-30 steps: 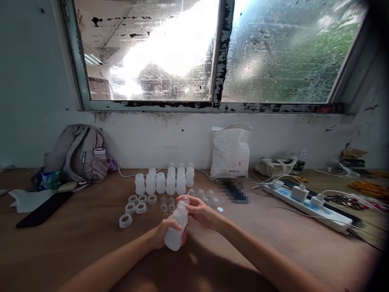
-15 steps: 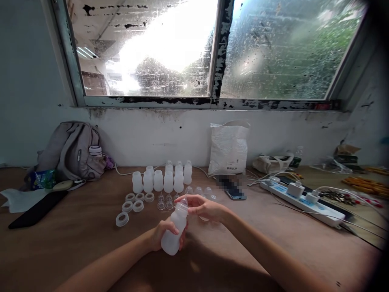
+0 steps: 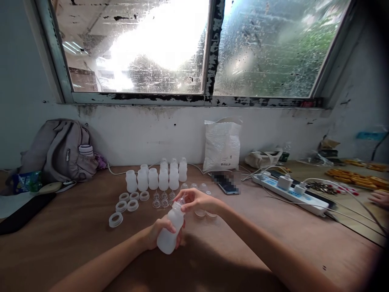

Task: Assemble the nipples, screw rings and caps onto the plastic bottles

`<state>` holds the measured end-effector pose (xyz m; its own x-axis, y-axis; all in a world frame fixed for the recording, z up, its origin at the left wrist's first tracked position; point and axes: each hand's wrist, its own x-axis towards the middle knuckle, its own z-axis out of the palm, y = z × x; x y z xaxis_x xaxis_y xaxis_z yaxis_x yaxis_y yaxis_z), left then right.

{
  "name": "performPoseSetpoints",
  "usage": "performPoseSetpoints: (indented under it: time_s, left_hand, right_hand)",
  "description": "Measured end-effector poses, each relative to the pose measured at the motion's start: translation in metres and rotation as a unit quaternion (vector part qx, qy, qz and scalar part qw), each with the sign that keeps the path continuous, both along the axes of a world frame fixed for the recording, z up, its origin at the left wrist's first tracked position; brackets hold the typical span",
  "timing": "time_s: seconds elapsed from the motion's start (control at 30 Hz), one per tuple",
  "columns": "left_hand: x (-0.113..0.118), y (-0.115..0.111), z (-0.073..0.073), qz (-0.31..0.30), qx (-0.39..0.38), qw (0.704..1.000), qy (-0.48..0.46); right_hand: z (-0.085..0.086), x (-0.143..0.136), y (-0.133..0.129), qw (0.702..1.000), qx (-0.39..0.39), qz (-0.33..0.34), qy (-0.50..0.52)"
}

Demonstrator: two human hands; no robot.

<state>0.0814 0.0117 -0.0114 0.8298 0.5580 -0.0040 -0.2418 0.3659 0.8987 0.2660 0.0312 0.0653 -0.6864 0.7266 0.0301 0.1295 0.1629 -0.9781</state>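
Since the earlier pictures, the head view has turned a little to the right, so that everything on the worktop sits further left, and another person's hand has come in at the right edge.

Head view: the left hand is clamped around the body of a frosted bottle, which is held tilted above the near part of the worktop, its mouth leaning up and to the right. The right hand is at that mouth, its thumb and fingers closed about a clear teat; the exact contact is partly hidden by the fingers.

Behind the hands stand more frosted bottles in rows, three at the back with clear tops. To the left of the held bottle lie six translucent rings, and between these and the right hand are spare teats in two rows. Clear domed caps lie about the right hand, some partly covered by it. Further right are a phone and a white power strip with plugs in it.
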Motion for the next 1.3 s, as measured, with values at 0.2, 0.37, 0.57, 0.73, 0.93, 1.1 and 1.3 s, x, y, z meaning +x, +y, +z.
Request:
performPoseSetpoints:
  time_s: [0.2,0.37,0.57,0.73,0.93,1.1,1.3]
  left_hand:
    - [0.002,0.001,0.004,0.004,0.01,1.0,0.027]
    - [0.003,0.005,0.001,0.003,-0.004,1.0,0.013]
    - [0.001,0.006,-0.001,-0.011,0.011,0.999,0.028]
    - [-0.003,0.011,0.002,-0.054,-0.031,0.997,0.039]
    - [-0.006,0.016,0.0,-0.073,-0.064,0.995,0.019]
    - [-0.006,0.015,0.003,-0.107,-0.035,0.993,0.042]
    - [-0.005,0.012,0.009,-0.137,-0.012,0.988,0.069]
  right_hand:
    - [0.001,0.004,0.003,0.986,0.1,-0.043,-0.128]
    - [0.024,0.017,-0.001,0.991,0.127,0.027,-0.041]
    - [0.015,0.018,0.005,0.992,0.118,0.011,-0.037]
    - [0.015,0.02,0.004,0.972,0.193,-0.024,-0.133]
    - [0.031,0.018,-0.007,0.964,0.205,0.048,-0.161]
    - [0.017,0.007,-0.006,0.975,0.152,0.045,-0.153]
    - [0.014,0.005,-0.009,0.96,0.168,0.0,-0.225]
